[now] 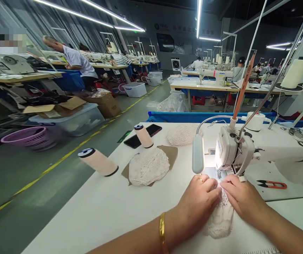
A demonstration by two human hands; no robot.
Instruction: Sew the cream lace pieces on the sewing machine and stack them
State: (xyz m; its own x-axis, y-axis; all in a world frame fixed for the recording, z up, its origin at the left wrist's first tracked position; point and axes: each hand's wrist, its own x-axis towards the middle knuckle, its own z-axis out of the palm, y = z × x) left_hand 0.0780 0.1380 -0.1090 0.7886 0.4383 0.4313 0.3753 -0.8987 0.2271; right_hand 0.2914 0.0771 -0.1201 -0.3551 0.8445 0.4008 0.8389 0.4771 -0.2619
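A piece of cream lace fabric (221, 220) lies on the white table, its far end under the needle area of the sewing machine (224, 148). My left hand (200, 201) pinches the lace from the left, close to the presser foot. From the right, my right hand (242, 197) grips the same piece, its fingertips almost meeting those of the left. A lit lamp (198, 155) hangs just beyond my left hand. To the left, a stack of lace pieces (148, 167) rests on brown card, and more lace (182, 134) lies farther back.
Two thread cones (98, 162) (144, 136) and a black phone (143, 136) are on the table's left part. Red-handled snips (272, 184) lie right of my right hand. A ruler edge (262, 251) shows at the bottom. People work at machines behind.
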